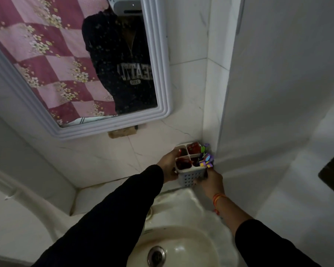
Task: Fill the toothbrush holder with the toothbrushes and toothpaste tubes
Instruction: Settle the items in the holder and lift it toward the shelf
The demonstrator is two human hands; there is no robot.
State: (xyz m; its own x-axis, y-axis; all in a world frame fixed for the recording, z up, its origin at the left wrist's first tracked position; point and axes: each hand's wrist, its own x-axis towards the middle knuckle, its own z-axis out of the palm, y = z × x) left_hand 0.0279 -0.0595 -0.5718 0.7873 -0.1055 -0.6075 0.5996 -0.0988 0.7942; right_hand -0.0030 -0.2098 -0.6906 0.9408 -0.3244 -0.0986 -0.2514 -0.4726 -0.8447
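Observation:
A white perforated toothbrush holder [189,177] with four compartments stands in the corner behind the sink. My left hand [169,166] grips its left side, thumb over the rim. My right hand [212,183] holds its lower right side. Red toothpaste tubes [193,147] fill the far compartment, and more red ones [183,163] sit in the near left one. Purple, green and yellow toothbrush packs [206,158] stick out of the right compartment against the wall.
A white sink [181,245] with a metal drain [156,256] lies below the holder. A white-framed mirror [162,74] hangs on the tiled wall above. A white wall panel [278,93] closes the right side. A white pipe [17,193] runs at the left.

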